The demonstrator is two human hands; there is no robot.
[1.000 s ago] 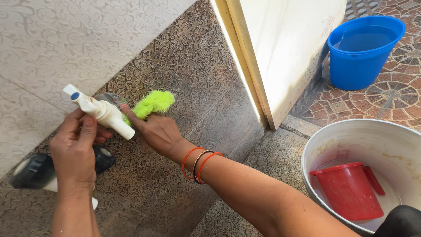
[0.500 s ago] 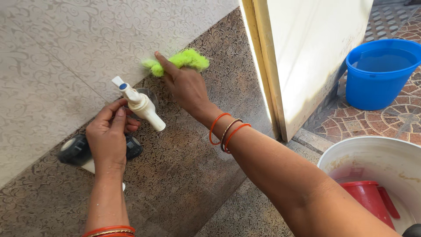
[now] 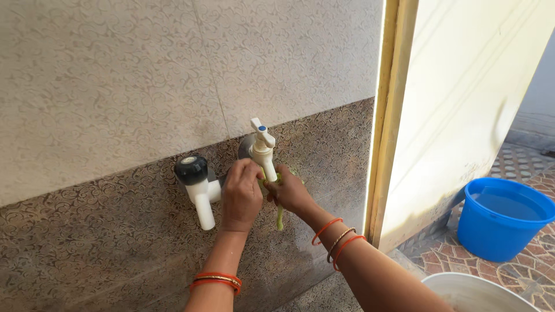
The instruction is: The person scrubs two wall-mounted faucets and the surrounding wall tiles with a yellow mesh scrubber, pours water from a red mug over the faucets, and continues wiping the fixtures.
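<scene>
Head view, nearest first: the rim of a white tub (image 3: 480, 289) shows at the bottom right corner, and both forearms rise from the lower edge toward the wall. The left forearm carries orange bangles (image 3: 215, 281) near the wrist, and the right one wears orange and metal bangles (image 3: 337, 242) too. Further up, the left hand (image 3: 241, 195) is curled with its back to the camera, fingers folded in against the base of the white tap (image 3: 263, 147); it seems to clasp the tap's body where it meets the wall, though the fingertips are hidden. Just beside it, touching the same tap from the right, the right hand (image 3: 291, 193) is clenched around a green scrubber (image 3: 280, 199), which is pressed against the tap's downward spout; a thin strand of the green stuff hangs below the fist. The tap stands out from the brown patterned tile band (image 3: 104, 231), its lever with a blue dot pointing up and to the right. Left of the left hand, close by, sits a second fitting, a white valve with a black knob (image 3: 193, 179), its outlet pointing down. Above the brown band runs the pale patterned wall tile (image 3: 144, 75). Right of the hands stands a cream door frame (image 3: 386, 115) with the door (image 3: 474, 104). Beyond it, on the patterned floor, a blue bucket (image 3: 500, 222) holds water.
</scene>
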